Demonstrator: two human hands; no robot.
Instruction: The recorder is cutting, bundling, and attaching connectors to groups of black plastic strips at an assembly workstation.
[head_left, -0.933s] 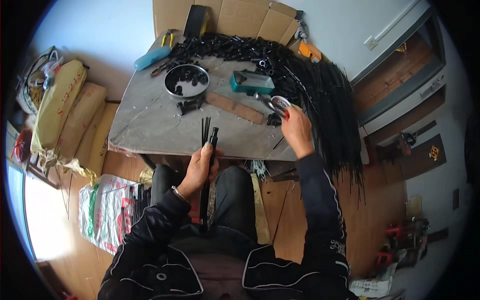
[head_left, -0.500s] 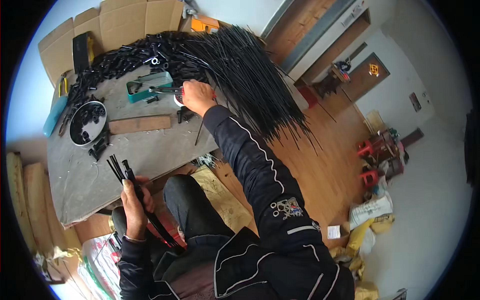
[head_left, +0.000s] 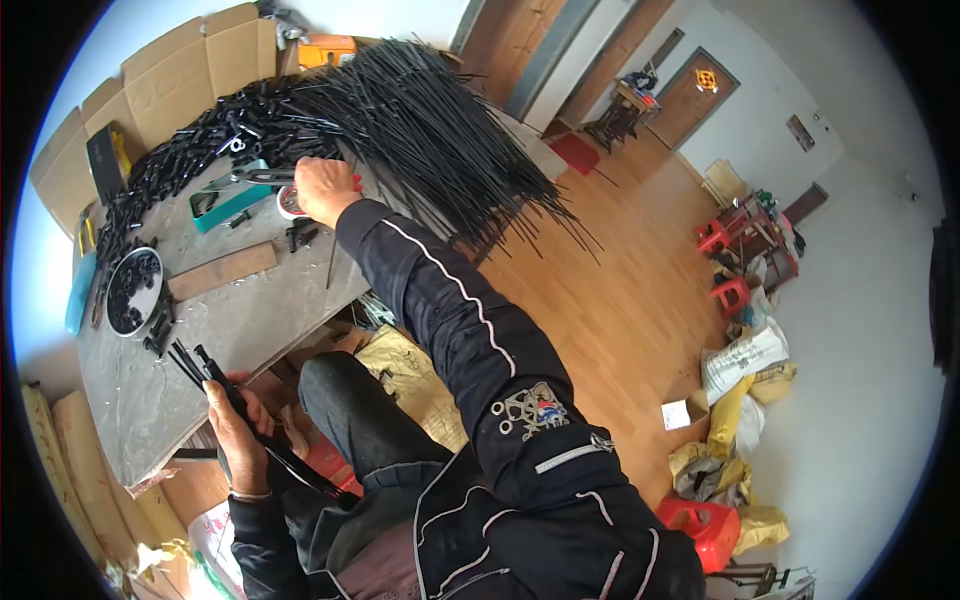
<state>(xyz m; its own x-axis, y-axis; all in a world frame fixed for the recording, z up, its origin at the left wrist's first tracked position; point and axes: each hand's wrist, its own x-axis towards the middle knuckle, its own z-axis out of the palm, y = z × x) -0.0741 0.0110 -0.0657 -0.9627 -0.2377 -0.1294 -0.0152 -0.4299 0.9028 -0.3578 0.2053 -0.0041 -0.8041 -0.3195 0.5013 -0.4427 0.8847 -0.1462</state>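
Observation:
My left hand (head_left: 237, 430), low at the table's near edge, is closed around several thin black rods (head_left: 186, 362) and a thicker black tubular piece (head_left: 212, 365). Their lower ends run down over my lap. Out over the table, my right hand (head_left: 326, 190) grips a pair of pliers (head_left: 262, 176) with a metal head and red on the handle. The plier head points left, over a green open box (head_left: 232, 200). Just under that hand is a small round container with a red and white rim (head_left: 289, 203), partly hidden by it.
A large pile of long black rods (head_left: 430, 130) covers the table's far right, beside heaped short black parts (head_left: 215, 125). A round bowl (head_left: 150, 302) of small black pieces and a wooden strip (head_left: 222, 271) lie on the grey table (head_left: 255, 310). Red stools (head_left: 712, 237) stand far right.
The whole view has swung rightward, so the table sits further left in the picture. My right hand still grips the pliers near the green box; my left hand keeps its hold on the rods.

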